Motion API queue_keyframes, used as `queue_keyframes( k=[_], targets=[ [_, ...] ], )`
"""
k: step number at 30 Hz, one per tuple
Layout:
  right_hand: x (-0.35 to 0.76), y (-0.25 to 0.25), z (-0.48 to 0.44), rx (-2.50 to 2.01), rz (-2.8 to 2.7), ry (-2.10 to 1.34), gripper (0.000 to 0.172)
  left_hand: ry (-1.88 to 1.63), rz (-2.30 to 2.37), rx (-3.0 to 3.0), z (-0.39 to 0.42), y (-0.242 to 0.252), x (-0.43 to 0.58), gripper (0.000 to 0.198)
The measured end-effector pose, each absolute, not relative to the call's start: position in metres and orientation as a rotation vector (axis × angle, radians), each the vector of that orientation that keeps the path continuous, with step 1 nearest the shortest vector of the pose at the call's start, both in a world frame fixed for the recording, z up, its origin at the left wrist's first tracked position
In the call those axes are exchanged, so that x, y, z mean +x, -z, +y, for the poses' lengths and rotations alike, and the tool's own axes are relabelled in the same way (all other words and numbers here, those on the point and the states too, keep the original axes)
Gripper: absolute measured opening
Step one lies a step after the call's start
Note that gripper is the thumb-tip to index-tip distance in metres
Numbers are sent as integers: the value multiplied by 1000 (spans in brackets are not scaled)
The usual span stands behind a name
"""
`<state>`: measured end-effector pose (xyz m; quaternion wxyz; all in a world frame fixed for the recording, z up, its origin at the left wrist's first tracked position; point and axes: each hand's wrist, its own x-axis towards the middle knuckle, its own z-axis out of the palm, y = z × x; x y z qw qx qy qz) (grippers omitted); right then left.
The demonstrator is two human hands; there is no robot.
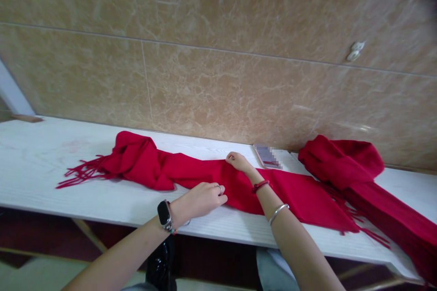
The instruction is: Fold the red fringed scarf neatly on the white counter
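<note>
A long red scarf (164,168) with a fringe at its left end lies stretched along a white table (41,163). My left hand (201,198), with a ring and a smartwatch on the wrist, pinches the scarf's near edge at the middle. My right hand (239,162), wearing a red cord and a silver bangle, grips the scarf's far edge just beyond. The scarf's left part is bunched, its right part lies flat.
A second red scarf (344,159) lies heaped at the right and hangs over the table's right end. A phone (266,155) rests by the marble wall (218,54) behind my right hand. Wooden table legs show below.
</note>
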<state>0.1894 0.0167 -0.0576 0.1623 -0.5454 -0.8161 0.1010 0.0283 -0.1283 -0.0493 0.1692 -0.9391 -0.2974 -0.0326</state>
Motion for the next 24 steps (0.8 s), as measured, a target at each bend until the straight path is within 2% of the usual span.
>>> queue_keyframes(
  k=[11, 21, 24],
  targets=[
    [180, 81, 12, -1466, -2362, -217, 18, 172, -1122, -2620, -115, 59, 30, 22],
    [180, 90, 16, -1481, -2346, -158, 17, 171, -1021, -2728, -112, 50, 29, 21],
    [179, 90, 16, -1494, -2337, -137, 18, 176, -1095, -2692, -108, 53, 26, 28]
  ],
)
